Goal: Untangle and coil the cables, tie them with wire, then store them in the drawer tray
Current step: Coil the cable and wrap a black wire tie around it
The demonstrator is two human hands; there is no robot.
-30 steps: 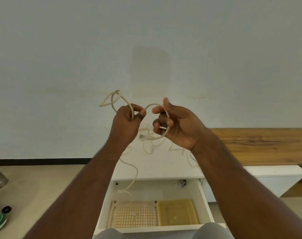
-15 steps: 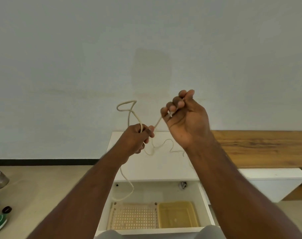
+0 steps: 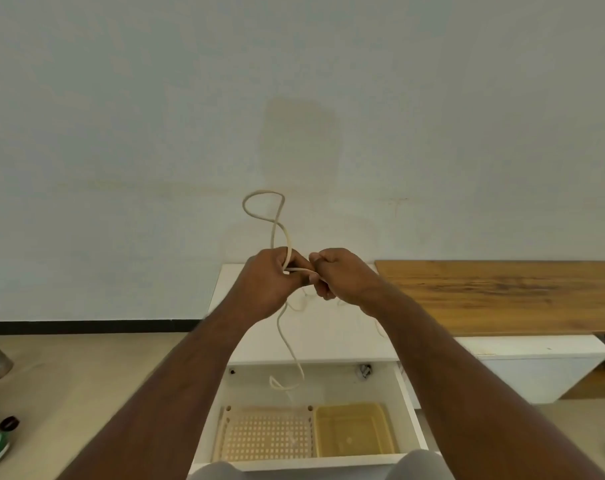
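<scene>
Up in front of the plain pale wall (image 3: 155, 133), we've got both hands raised and nearly knuckle to knuckle. Our left hand (image 3: 266, 282) is curled into a loose fist, pinching the thin cream-coloured cable (image 3: 288, 244), which looks smooth and rubbery. Our right hand (image 3: 342, 275) is closed on the same cable, so a short straight bit runs between the two fists. Above the left hand the cable stands up in a floppy, twisted loop, kind of a figure-eight shape. Below the left hand a single strand dangles down in a wavy line and ends in a small hook-shaped curl over the open white drawer (image 3: 410, 403).

Down in that drawer sit two trays side by side: a beige plastic tray with a perforated grid bottom (image 3: 263, 438) on the left, and a translucent yellow plastic tray with a smooth bottom (image 3: 354, 431) touching it on the right. A glossy white cabinet top (image 3: 328, 334) is behind the drawer, with a bit more cable lying loose on it, and a brown wood-grain board (image 3: 502, 296) runs off to the right of it.
</scene>
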